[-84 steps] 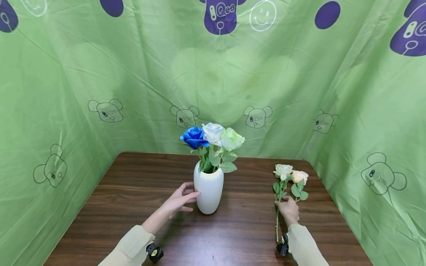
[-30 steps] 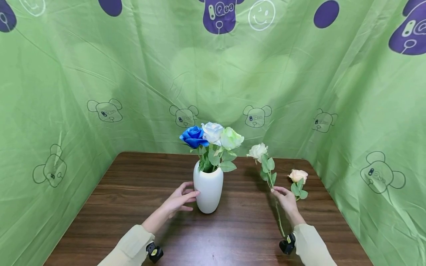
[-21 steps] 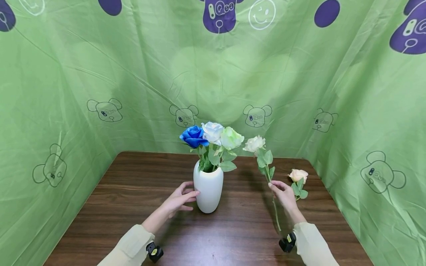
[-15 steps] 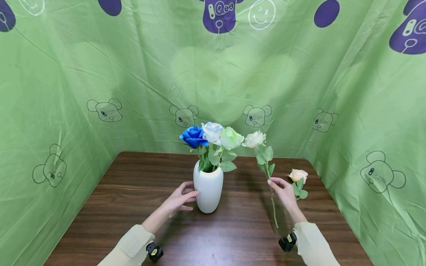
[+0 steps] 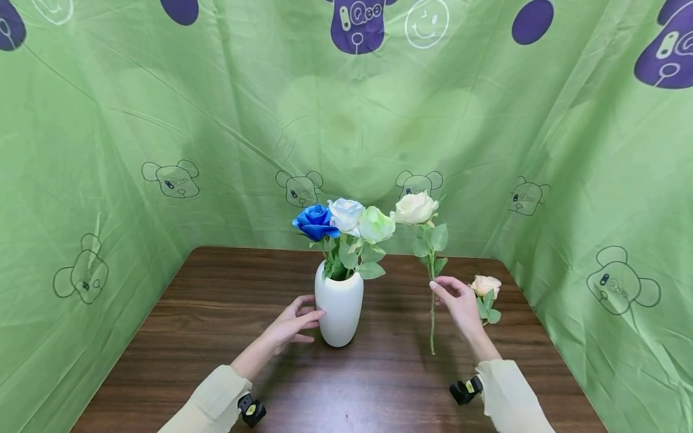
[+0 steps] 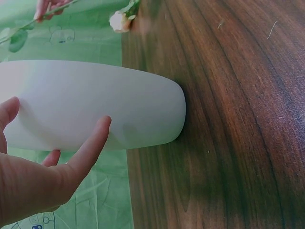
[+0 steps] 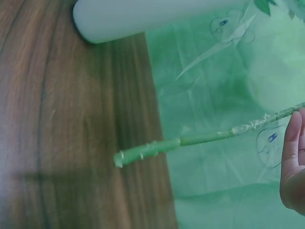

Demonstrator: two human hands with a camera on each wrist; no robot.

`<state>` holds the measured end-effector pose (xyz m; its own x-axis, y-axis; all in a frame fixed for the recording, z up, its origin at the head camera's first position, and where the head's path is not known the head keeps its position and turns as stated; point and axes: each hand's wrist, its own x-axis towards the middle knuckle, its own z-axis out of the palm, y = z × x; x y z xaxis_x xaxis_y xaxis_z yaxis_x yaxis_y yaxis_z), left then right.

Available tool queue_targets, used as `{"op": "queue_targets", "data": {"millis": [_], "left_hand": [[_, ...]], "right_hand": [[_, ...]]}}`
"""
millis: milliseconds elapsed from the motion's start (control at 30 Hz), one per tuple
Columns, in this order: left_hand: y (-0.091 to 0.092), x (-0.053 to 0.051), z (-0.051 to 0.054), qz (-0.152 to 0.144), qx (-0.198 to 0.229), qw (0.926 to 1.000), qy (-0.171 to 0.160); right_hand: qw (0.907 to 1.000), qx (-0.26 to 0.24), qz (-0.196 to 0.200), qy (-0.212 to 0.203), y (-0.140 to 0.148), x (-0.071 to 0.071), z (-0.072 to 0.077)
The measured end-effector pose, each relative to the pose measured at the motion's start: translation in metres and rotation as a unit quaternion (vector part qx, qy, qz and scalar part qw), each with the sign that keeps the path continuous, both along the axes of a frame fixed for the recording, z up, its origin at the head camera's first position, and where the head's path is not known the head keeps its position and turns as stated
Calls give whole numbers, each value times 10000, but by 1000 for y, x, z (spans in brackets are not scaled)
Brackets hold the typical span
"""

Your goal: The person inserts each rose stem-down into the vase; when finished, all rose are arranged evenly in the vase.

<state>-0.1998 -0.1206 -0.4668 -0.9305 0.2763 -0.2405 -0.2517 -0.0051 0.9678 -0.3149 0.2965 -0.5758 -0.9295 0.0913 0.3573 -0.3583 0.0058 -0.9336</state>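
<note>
In the head view a white vase (image 5: 339,313) stands upright on the table, holding a blue rose (image 5: 316,223), a pale blue-white rose (image 5: 346,215) and a light green rose (image 5: 376,224). My left hand (image 5: 291,325) rests against the vase's left side, fingers fairly straight; the left wrist view shows fingertips (image 6: 104,125) at its wall. My right hand (image 5: 459,300) pinches the stem of a cream rose (image 5: 416,208), held upright above the table right of the vase. The stem's cut end (image 7: 125,158) hangs free in the right wrist view.
A peach rose (image 5: 485,286) lies on the brown wooden table (image 5: 227,300) at the right, partly behind my right hand. Green printed cloth (image 5: 243,120) encloses the table's back and sides. Each wrist wears a small black camera (image 5: 465,391).
My right hand has lifted the cream rose off the table, carried it left toward the vase and turned it upright. My left hand stays at the vase.
</note>
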Motion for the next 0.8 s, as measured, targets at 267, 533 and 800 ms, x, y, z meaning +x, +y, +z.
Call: {"op": "queue_targets", "data": {"millis": [267, 533, 800], "left_hand": [[1, 1, 0, -4, 30, 10000, 26], [1, 2, 5, 15, 84, 10000, -13], [1, 4, 10, 3, 41, 10000, -9]], "right_hand": [[9950, -513, 608, 599, -11, 4, 29], [9984, -104, 357, 428, -89, 91, 178], [9979, 391, 352, 381, -118, 88, 205]]}}
